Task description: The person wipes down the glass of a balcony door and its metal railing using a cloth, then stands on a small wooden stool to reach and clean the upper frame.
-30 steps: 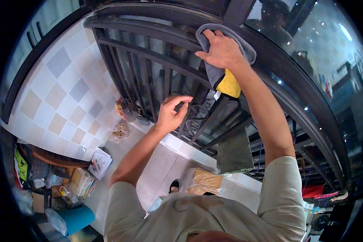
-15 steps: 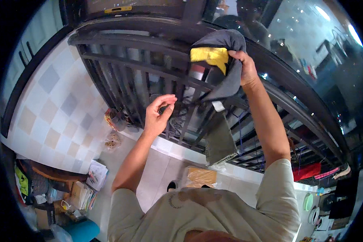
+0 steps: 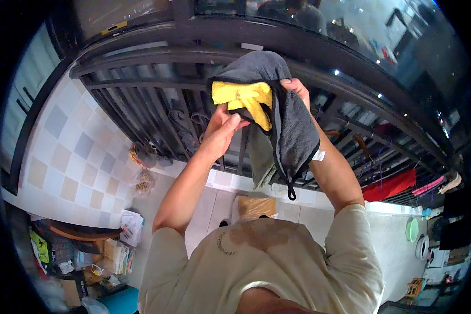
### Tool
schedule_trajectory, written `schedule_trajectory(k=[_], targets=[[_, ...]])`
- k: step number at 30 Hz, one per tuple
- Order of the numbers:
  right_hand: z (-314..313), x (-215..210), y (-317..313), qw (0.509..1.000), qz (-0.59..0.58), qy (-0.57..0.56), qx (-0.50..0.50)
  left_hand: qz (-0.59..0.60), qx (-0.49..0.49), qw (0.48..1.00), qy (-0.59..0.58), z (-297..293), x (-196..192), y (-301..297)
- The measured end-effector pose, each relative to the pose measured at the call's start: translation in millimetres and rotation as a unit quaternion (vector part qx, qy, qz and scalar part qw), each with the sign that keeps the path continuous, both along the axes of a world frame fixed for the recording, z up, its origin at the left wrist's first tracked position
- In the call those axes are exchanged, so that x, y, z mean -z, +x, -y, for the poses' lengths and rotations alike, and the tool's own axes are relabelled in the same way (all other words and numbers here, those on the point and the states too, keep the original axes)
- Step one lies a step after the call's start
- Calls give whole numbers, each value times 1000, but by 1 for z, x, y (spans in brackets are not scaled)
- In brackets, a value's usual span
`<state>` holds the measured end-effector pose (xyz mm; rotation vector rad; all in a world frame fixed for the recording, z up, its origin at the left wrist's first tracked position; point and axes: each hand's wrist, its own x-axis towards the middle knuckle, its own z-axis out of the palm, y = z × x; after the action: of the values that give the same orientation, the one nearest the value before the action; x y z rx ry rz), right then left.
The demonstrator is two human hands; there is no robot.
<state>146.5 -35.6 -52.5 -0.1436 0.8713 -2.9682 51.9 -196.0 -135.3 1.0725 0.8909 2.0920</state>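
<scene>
A cloth, dark grey on one side (image 3: pixel 298 131) and yellow on the other, hangs folded between my hands in front of the railing. Its yellow face (image 3: pixel 240 95) shows on the left, and a small black loop dangles from its lowest corner. My right hand (image 3: pixel 298 91) grips the cloth's upper right edge, the thumb on top. Below the yellow part, my left hand (image 3: pixel 225 131) has its fingers closed on the cloth's lower left edge; some fingertips are hidden behind it. A white tag sticks out at the cloth's right side.
A dark metal railing (image 3: pixel 157 99) runs across under a window (image 3: pixel 345 31). Behind the cloth hangs a grey-green ribbed piece (image 3: pixel 259 157). A wrapped brown package (image 3: pixel 254 208) lies by my feet. Papers and boxes crowd the lower left near a teal roll (image 3: pixel 121 302). Red cloth (image 3: pixel 390 184) hangs at right.
The cloth has come lower and left with my right hand, and its grey side now drapes down. My left hand, empty before, has risen and taken hold of the cloth.
</scene>
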Motion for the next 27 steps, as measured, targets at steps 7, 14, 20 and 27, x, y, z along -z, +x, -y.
schedule_trajectory(k=[7,14,20,27], targets=[[-3,7,52,961,64,226,147,171,83,979,68,-6,2,27],[-6,-6,92,983,39,142,113,258,143,940,168,11,12,31],[2,6,93,987,97,106,65,153,3,988,-2,-29,47,81],[3,22,96,966,92,221,95,103,-6,994,33,5,7,122]])
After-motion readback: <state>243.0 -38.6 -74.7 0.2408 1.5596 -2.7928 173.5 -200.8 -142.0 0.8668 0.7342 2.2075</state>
